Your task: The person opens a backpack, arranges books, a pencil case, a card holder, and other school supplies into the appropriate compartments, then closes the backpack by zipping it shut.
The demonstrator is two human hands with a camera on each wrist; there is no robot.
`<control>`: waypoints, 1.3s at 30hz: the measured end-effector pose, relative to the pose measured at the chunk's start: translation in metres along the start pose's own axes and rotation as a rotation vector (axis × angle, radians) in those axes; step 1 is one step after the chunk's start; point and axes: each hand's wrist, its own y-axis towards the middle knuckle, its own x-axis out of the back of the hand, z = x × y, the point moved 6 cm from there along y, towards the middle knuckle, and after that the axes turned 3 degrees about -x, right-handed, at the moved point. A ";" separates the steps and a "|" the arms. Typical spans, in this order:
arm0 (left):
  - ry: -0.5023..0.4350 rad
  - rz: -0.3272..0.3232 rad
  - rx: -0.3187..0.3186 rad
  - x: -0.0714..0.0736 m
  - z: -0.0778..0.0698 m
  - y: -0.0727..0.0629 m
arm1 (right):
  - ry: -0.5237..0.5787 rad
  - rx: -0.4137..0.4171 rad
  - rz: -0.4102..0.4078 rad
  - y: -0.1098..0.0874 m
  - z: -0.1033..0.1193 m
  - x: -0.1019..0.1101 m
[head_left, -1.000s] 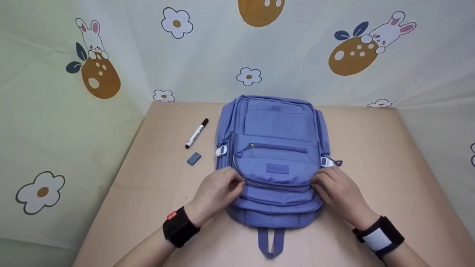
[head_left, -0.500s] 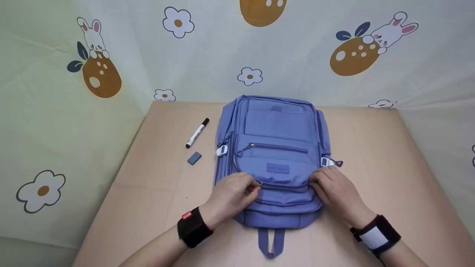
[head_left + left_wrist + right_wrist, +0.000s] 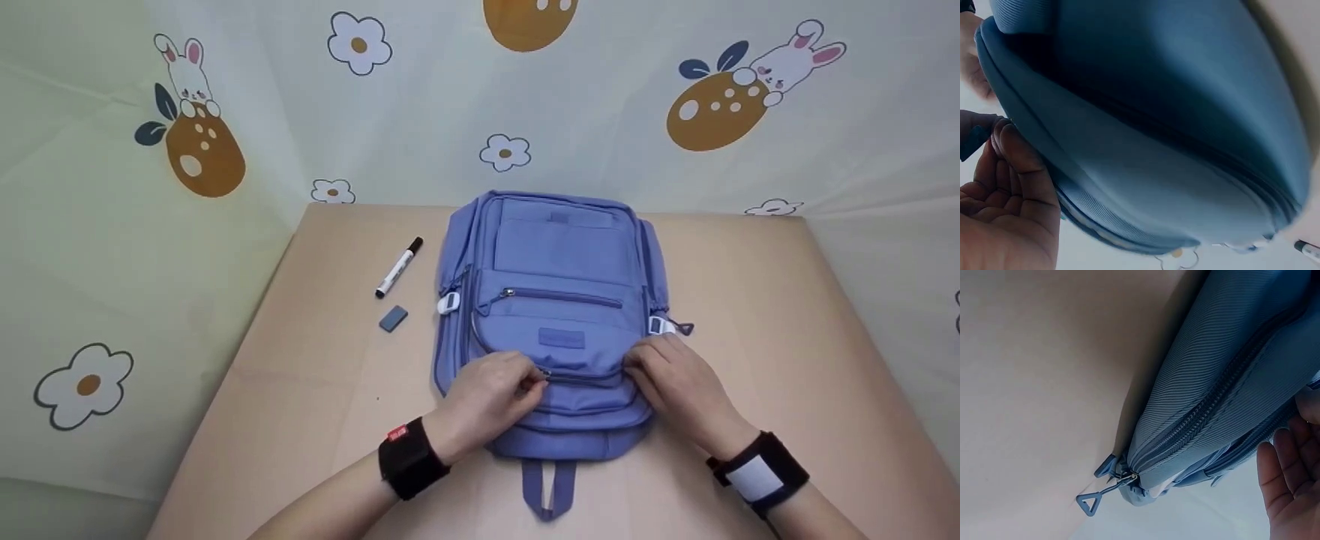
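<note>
A blue-purple backpack (image 3: 562,247) lies flat with its carry loop (image 3: 549,491) toward the person. The left hand (image 3: 495,394) pinches the zipper pull (image 3: 974,142) of the curved front pocket, near the middle of its lower edge. In the left wrist view, the pull's tab sticks out between thumb and finger. The right hand (image 3: 675,386) pinches the fabric at the right end of that same zipper line. Its fingertips lie against the bag's seam in the right wrist view, partly cut off by the frame edge. The zipper slider itself is mostly covered by the left fingers.
Left of the bag lie a white marker (image 3: 399,268) with dark ends and a small grey-blue eraser-like block (image 3: 394,319). White buckles (image 3: 448,303) sit on the bag's sides. A triangular zipper pull (image 3: 1089,503) hangs at its right side. Patterned curtains (image 3: 420,112) surround the tan tabletop (image 3: 300,405).
The left hand has moved right with the zipper pull, from the pocket's left corner toward the middle of its lower edge. The right hand has stayed almost still.
</note>
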 end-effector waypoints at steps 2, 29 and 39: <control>0.001 -0.002 -0.027 -0.004 -0.006 0.004 | 0.000 0.008 -0.014 0.000 0.000 0.000; 0.185 -0.090 -0.254 0.023 0.023 -0.007 | 0.020 0.048 -0.040 0.005 0.003 0.004; 0.228 -0.022 -0.244 0.013 0.028 -0.003 | 0.033 0.140 -0.078 0.020 0.045 0.016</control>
